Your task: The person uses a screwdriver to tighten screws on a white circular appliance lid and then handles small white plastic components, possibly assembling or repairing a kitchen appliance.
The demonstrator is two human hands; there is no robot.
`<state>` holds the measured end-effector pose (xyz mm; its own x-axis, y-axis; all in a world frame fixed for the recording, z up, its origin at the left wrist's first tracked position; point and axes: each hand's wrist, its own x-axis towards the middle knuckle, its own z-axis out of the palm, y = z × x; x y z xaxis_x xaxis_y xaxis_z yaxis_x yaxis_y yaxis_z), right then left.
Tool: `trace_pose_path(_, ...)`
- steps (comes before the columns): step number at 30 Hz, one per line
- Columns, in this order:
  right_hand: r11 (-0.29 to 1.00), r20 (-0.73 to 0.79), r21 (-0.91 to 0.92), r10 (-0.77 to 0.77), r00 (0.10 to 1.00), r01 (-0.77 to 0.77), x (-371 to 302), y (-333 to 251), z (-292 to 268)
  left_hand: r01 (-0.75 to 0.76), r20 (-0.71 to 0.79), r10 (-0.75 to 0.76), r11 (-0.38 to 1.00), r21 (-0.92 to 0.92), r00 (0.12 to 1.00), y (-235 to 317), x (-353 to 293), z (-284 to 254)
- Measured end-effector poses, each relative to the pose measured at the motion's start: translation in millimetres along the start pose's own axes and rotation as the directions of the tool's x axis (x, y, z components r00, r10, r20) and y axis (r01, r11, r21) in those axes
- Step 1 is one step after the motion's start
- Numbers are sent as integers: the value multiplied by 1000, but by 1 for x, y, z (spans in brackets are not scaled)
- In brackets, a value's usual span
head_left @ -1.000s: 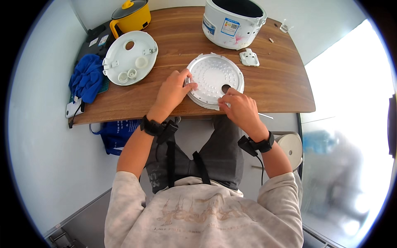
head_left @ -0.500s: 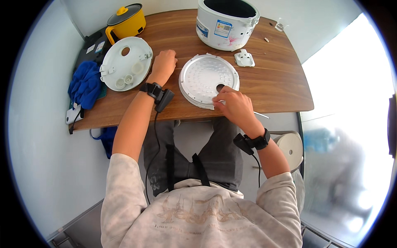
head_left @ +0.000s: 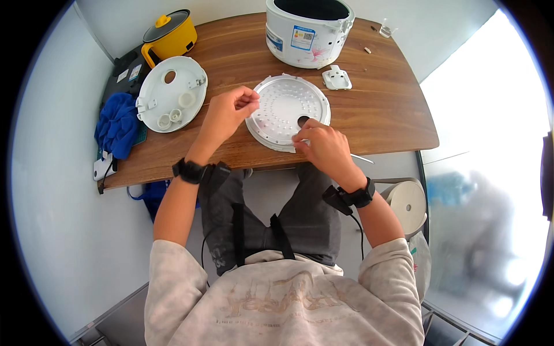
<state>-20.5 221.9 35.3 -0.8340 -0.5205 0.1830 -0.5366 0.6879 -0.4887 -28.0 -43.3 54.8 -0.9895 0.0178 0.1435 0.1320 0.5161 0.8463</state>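
Observation:
A round, pale inner lid plate (head_left: 285, 106) with rows of small bumps and a dark hole lies on the table in front of me. At its upper left rim, my left hand (head_left: 231, 112) is raised with thumb and fingertips brought together; whatever they pinch is too small to tell. My right hand (head_left: 324, 147) bends over the plate's near right rim, thumb and fingers closed there. The back of that hand hides what is in its grip. A thin metal rod (head_left: 362, 159) sticks out on the far side of it, and whether the hand holds it cannot be told.
Behind the plate stands a white rice cooker body (head_left: 309, 37), with a small white bracket (head_left: 336, 78) before it. A white outer lid (head_left: 156, 86) at left carries several translucent caps. Beyond are a yellow pot (head_left: 170, 37), blue cloth (head_left: 118, 124) and a small clear cup (head_left: 386, 30).
My left hand has come right and nearer, from beside the plate to its rim, its fingers now pinched. My right hand stays at the near rim. The view has shifted slightly.

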Motion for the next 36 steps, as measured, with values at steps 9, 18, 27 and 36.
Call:
trace_pose_path(9,1000,-18,18,-2,1000,2,0,0,0,-38,96,61,974,-222,994,34,-50,-9)
trace_pose_path(18,1000,-16,-1,2,1000,-2,0,-2,-2,-126,84,139,981,-147,987,32,-56,-1)
trace_pose_path(27,1000,-1,3,20,1000,-20,-1,-1,0,-160,105,155,986,37,982,19,-58,15)
trace_pose_path(36,1000,-8,2,8,1000,-8,-2,-1,0,-219,81,207,961,169,975,8,-58,41)
